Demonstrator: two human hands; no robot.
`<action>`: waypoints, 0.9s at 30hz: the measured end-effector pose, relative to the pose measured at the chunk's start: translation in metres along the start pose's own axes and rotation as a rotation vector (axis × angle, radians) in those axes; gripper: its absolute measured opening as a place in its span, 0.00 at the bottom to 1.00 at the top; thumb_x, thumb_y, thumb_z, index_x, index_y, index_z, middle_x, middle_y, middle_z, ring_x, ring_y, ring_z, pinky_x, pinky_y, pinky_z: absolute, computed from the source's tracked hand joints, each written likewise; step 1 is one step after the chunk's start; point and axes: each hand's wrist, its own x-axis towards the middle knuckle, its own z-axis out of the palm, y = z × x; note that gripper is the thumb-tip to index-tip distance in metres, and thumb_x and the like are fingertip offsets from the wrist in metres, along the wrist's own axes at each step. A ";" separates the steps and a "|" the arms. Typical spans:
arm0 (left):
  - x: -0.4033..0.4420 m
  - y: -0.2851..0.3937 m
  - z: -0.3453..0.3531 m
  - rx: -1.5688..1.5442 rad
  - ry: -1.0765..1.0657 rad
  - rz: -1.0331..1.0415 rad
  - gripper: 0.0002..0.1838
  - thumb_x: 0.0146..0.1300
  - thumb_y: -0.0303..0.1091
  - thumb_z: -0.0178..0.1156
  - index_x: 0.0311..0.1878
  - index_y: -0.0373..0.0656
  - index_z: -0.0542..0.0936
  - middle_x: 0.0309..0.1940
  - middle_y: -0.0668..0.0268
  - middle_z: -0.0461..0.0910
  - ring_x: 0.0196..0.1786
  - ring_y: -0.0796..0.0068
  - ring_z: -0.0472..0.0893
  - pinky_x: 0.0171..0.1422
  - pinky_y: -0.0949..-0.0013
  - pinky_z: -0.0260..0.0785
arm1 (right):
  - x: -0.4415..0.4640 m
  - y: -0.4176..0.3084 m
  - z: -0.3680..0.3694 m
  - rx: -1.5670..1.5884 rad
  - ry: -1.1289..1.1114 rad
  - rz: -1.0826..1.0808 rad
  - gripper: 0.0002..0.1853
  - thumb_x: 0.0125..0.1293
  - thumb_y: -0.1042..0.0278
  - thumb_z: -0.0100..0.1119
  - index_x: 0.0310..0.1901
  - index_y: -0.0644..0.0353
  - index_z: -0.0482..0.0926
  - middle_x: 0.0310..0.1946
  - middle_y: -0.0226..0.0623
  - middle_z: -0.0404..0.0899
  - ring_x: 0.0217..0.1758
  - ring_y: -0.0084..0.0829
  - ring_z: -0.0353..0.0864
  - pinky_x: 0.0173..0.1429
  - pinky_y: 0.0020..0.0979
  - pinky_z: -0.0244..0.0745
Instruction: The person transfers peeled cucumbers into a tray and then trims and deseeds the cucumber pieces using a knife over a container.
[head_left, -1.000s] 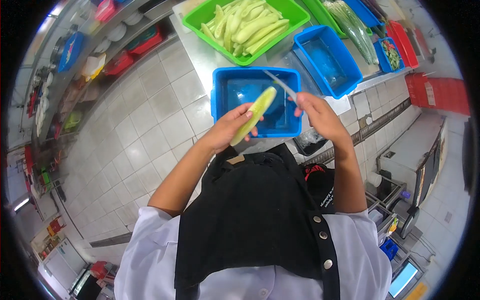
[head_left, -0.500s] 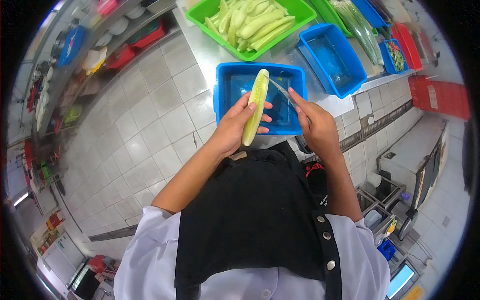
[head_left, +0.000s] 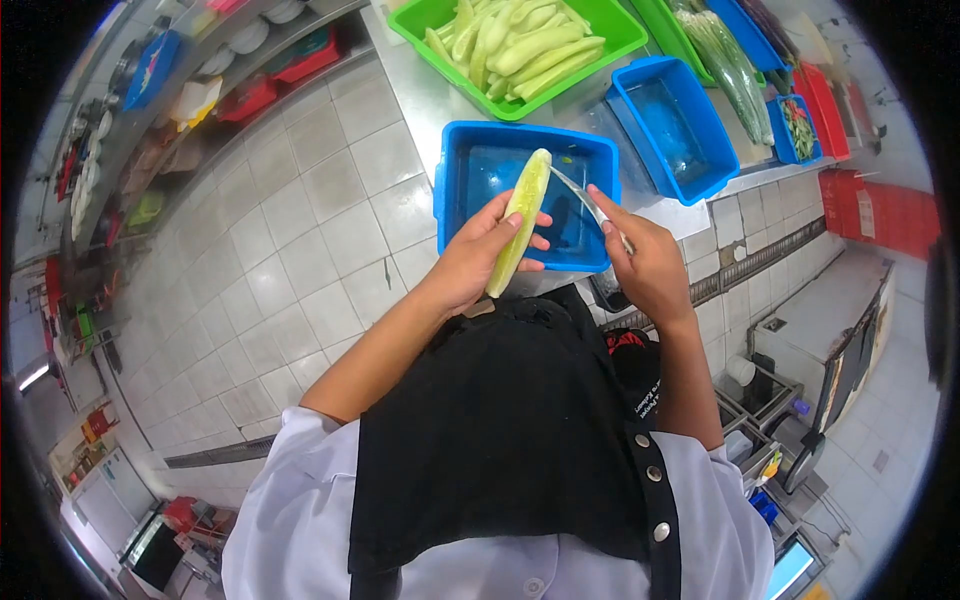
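My left hand (head_left: 478, 250) is closed round a pale, peeled cucumber half (head_left: 521, 218), thumb on the side facing me and fingers behind. Its cut face with the seedy middle is turned up, and the piece stands tilted, top end away from me. In my right hand (head_left: 648, 262) is a knife (head_left: 582, 196), its handle mostly hidden by the palm and the index finger stretched along it. The blade's tip is close to the cucumber's upper right edge; whether it touches I cannot tell. Below both hands lies a blue tub (head_left: 465, 128) with small green scraps inside.
A green tub (head_left: 625, 48) heaped with pale cucumber pieces (head_left: 535, 50) stands beyond, on the metal table (head_left: 405, 60). To the right are a second blue tub (head_left: 722, 182), long green vegetables (head_left: 735, 85) and a small blue basket (head_left: 790, 150). Shelves (head_left: 225, 75) line the left.
The view has shifted slightly. The cucumber half leans a little more to the right, and the knife has moved slightly right and toward me. Both hands keep their holds.
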 end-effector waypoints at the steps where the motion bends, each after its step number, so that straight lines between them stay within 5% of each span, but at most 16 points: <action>1: 0.000 -0.001 0.000 -0.001 0.001 -0.001 0.30 0.87 0.41 0.47 0.85 0.42 0.58 0.66 0.56 0.77 0.59 0.68 0.81 0.63 0.59 0.83 | 0.000 -0.001 -0.001 0.000 -0.002 0.001 0.24 0.77 0.69 0.58 0.72 0.43 0.81 0.44 0.54 0.89 0.44 0.55 0.88 0.49 0.47 0.82; 27: 0.002 -0.003 0.010 -0.173 -0.006 0.002 0.30 0.88 0.39 0.47 0.85 0.38 0.57 0.77 0.50 0.72 0.72 0.51 0.81 0.72 0.60 0.79 | -0.009 0.005 0.012 -0.050 0.053 -0.071 0.26 0.76 0.70 0.61 0.73 0.40 0.80 0.40 0.50 0.89 0.38 0.51 0.88 0.44 0.48 0.82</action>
